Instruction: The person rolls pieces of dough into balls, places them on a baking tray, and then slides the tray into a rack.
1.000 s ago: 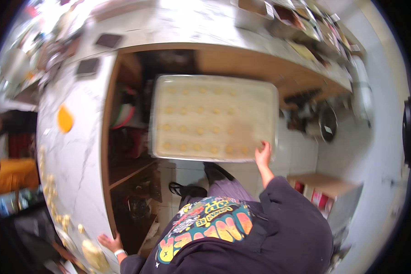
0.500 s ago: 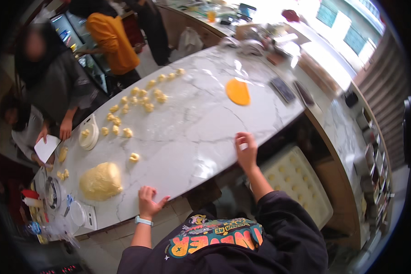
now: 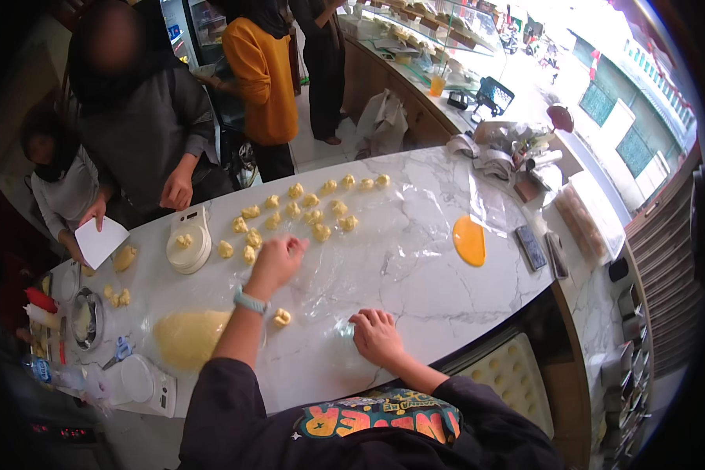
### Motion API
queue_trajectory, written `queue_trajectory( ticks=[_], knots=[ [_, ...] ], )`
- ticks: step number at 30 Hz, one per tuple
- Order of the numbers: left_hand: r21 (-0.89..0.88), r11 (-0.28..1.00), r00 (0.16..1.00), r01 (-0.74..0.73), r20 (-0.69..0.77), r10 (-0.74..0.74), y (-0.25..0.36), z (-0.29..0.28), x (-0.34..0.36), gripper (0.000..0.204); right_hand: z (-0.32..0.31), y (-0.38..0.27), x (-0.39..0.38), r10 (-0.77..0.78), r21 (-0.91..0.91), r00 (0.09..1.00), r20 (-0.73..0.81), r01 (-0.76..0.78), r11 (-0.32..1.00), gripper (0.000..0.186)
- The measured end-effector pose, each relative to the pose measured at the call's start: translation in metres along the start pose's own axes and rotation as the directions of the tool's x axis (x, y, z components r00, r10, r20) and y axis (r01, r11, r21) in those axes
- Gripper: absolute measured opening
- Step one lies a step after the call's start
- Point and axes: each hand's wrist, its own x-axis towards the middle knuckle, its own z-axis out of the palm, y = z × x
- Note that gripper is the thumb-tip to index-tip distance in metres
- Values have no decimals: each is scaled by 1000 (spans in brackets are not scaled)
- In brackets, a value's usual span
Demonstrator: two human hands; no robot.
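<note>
Left hand (image 3: 276, 262) loosely open, fingers curled, empty, reaching toward cluster of small pale-yellow dough balls (image 3: 305, 211) just beyond it on white marble worktop (image 3: 415, 290). Right hand (image 3: 376, 337) flat, nearer body, pressing clear plastic sheet (image 3: 345, 274). Left nearer.

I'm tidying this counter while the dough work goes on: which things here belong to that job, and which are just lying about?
In use: left hand at the dough pieces; right hand on the clear plastic sheet; big dough lump; round scale.

Lying about: orange disc, dark handset.
</note>
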Motion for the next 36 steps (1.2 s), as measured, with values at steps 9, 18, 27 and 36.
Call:
queue_trajectory(
  ticks=[9, 18, 27, 36],
  knots=[
    [280, 920, 961, 273, -38, -274, -132, 19, 162, 63, 2, 6, -3, 80, 102, 996, -43, -75, 992, 19],
    [382, 914, 852, 135, 426, -304, -183, 8, 183, 101, 14, 5, -3, 89, 208, 993, -78, -71, 976, 15],
    [113, 943, 908, 314, 256, -333, -149, 23, 170, 63, 5, 16, -8, 73, 220, 993, -93, -51, 974, 14],
    [-340, 874, 812, -346, -575, 98, -16, -74, 147, 57, 10, 29, -8, 408, 802, 903, -137, -141, 581, 22]
  ],
)
